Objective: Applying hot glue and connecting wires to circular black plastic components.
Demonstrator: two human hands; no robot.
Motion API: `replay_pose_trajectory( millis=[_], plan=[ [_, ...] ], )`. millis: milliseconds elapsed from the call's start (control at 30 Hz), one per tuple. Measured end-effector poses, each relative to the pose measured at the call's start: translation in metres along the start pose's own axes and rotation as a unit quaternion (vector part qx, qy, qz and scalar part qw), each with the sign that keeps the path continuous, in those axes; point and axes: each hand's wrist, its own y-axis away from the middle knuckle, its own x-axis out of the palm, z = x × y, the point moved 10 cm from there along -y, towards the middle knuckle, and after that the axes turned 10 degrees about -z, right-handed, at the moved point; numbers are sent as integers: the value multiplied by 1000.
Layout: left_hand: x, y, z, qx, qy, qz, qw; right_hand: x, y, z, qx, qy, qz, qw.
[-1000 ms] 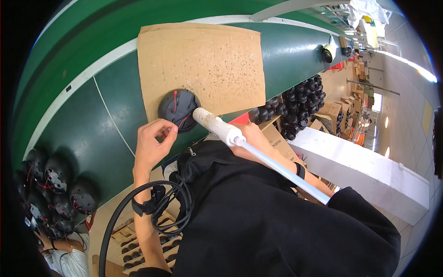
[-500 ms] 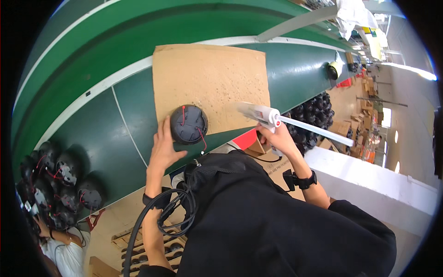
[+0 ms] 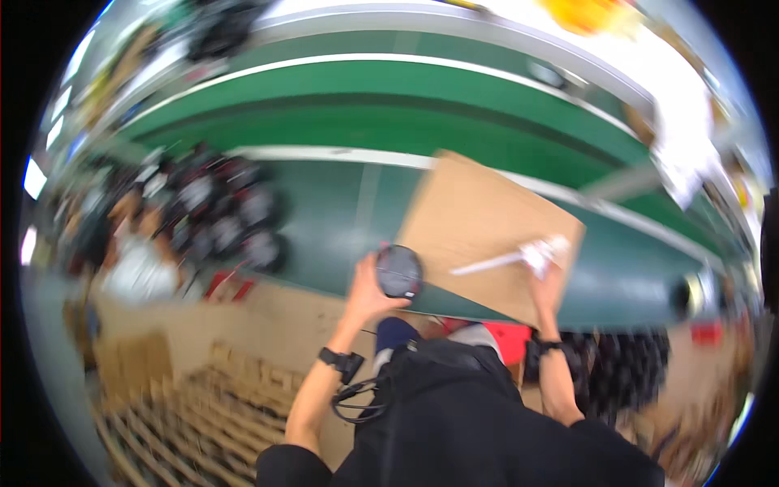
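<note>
A round black housing (image 3: 399, 272) sits by the left edge of the cardboard sheet (image 3: 487, 219), on the green bench. My left hand (image 3: 369, 290) curls round its left side, fingers above and thumb below. Over the right part of the sheet, my right hand (image 3: 547, 286) is closed round a white glue gun (image 3: 542, 253), smeared by motion. A long pale glue stick (image 3: 487, 264) reaches leftward from it. Whether the gun touches the cardboard cannot be told.
Several black housings with red wires crowd the bench (image 3: 223, 207) at the left, near a blurred person in white (image 3: 142, 268). Dark round parts (image 3: 625, 365) are stacked below the bench at the right. Slatted wooden racks (image 3: 187, 414) stand at the lower left.
The view has swung left, bringing more of the bench and the person into sight. My left hand has closed round the housing. The glue gun has turned, its stick pointing left instead of right.
</note>
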Motion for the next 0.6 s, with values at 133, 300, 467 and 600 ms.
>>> replay_pose_trajectory(
  millis=[133, 300, 467, 600],
  plan=[
    [-81, 79, 14, -102, -34, -124, 986, 7, -13, -69, -106, 97, -40, 989],
    [-218, 284, 37, -289, -95, -333, 893, 62, 2, -97, -34, 217, 38, 975],
    [-284, 455, 13, -326, -100, -502, 795, 75, -12, -129, -25, 269, 101, 958],
    [-350, 528, -34, -346, -91, -570, 740, 69, -9, -126, 0, 297, 107, 949]
  ],
)
